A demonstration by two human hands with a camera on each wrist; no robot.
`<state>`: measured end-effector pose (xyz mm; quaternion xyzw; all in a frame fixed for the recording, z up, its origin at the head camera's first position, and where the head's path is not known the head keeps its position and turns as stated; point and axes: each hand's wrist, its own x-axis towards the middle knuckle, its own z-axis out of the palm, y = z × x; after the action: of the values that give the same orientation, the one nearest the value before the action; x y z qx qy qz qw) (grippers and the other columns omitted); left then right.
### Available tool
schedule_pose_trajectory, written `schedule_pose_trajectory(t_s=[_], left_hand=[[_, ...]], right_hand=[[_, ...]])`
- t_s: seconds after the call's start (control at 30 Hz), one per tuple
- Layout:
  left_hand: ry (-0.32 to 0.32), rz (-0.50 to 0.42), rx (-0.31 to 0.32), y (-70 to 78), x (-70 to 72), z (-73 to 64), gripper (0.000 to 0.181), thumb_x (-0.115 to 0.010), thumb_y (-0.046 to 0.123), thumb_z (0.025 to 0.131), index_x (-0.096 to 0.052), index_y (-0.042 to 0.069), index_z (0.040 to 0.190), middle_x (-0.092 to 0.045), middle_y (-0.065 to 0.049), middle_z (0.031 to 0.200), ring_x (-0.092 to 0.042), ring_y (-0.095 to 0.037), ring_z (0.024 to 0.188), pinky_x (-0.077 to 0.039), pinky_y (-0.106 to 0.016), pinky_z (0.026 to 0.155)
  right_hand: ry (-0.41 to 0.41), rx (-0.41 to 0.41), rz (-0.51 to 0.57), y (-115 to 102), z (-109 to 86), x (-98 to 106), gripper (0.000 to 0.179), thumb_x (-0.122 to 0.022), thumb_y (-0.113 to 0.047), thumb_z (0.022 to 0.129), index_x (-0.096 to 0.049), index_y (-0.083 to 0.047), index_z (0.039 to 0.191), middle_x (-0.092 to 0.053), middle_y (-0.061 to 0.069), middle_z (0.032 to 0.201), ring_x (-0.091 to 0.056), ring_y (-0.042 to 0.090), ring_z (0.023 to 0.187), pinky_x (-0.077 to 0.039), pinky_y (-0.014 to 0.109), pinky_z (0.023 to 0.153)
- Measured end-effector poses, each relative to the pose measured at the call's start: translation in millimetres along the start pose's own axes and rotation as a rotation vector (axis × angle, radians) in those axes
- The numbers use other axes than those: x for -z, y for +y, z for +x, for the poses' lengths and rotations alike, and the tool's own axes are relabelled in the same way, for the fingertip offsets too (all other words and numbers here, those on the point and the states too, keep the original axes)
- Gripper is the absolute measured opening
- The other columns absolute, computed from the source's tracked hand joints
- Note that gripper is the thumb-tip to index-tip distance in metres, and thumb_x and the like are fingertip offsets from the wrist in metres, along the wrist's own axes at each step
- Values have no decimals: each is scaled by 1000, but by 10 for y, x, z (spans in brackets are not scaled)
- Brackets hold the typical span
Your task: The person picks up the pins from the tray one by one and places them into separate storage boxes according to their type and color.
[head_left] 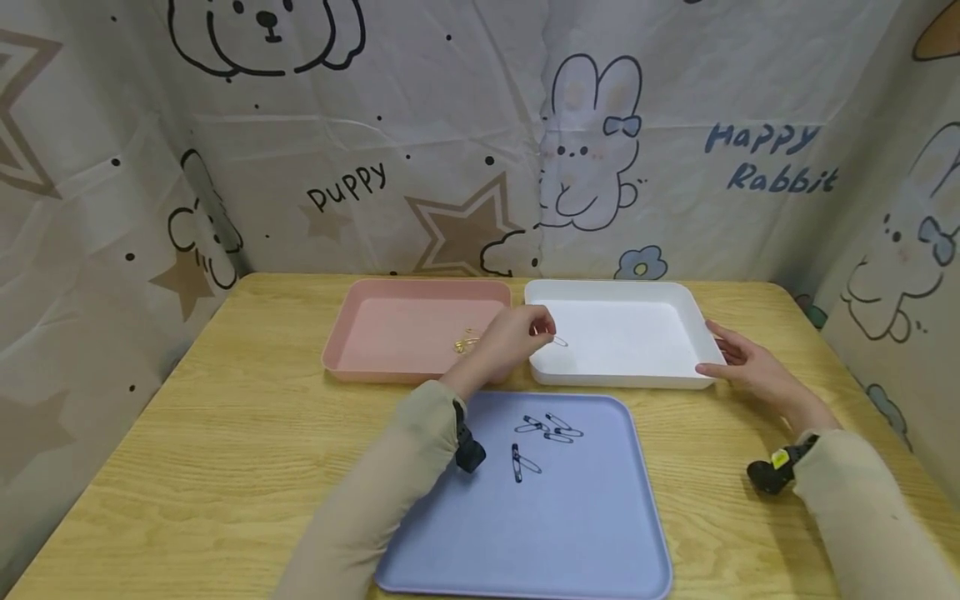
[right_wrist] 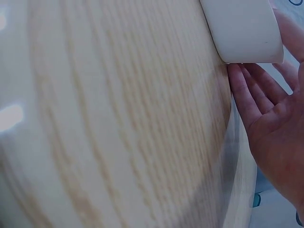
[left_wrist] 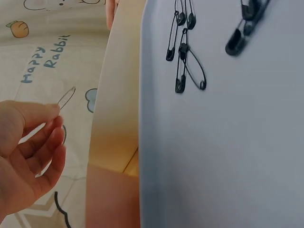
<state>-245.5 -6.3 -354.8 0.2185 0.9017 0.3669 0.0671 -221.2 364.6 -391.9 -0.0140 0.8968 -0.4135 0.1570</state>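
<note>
Only head shows gold pins (head_left: 461, 344), seemingly.

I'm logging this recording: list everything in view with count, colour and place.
Safety pins: several, black, on blue tray
Held pin: one, colour unclear, at white tray's left end
Gold pieces: count unclear, gold, in pink tray
Blue tray: one, blue, nearest the person
Pink tray: one, pink, far left
White tray: one, white, right of pink
Table: one, yellowish wood, under trays
Printed cloth: count unclear, off-white, behind table
Wrist cameras: two, black, on wrists
Sleeves: two, pale, on arms
Left hand: one, pinching held pin
Right hand: one, touching white tray's right end
</note>
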Motion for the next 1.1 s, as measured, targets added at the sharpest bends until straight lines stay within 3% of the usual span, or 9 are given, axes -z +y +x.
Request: schedule_pose_trajectory(t_s=[0.2, 0.47, 0.73, 1.1], left_hand=[[42, -7, 57, 42, -83, 95, 10, -59, 18, 88, -64, 14, 96, -60, 4, 89, -52, -11, 83, -44, -22, 69], [1, 32, 51, 77, -115, 94, 17, -58, 19, 89, -65, 13, 103, -61, 4, 94, -53, -10, 85, -44, -22, 71], [-64, 46, -11, 71, -78, 18, 16, -60, 20, 88, -66, 13, 100, -60, 5, 89, -53, -10, 80, -42, -20, 67], [-144, 62, -96, 60, 16, -192, 15, -62, 18, 86, -67, 12, 99, -62, 5, 87, -53, -9, 77, -42, -19, 66]], right_hand=[[0, -1, 4, -2, 0, -9, 91, -62, -39, 84, -1, -16, 147, -6, 27, 148, -12, 49, 132, -16, 63, 100], [1, -2, 8, -11, -3, -27, 90, -62, -37, 84, -1, -16, 147, -4, 26, 149, -11, 48, 132, -16, 63, 100], [-6, 6, 33, 37, 15, -9, 90, -63, -36, 84, -1, -18, 147, -2, 24, 150, -11, 48, 133, -16, 62, 101], [-20, 19, 31, 30, 8, 7, 90, -62, -35, 85, 0, -17, 147, -3, 24, 149, -11, 47, 133, -16, 61, 101]])
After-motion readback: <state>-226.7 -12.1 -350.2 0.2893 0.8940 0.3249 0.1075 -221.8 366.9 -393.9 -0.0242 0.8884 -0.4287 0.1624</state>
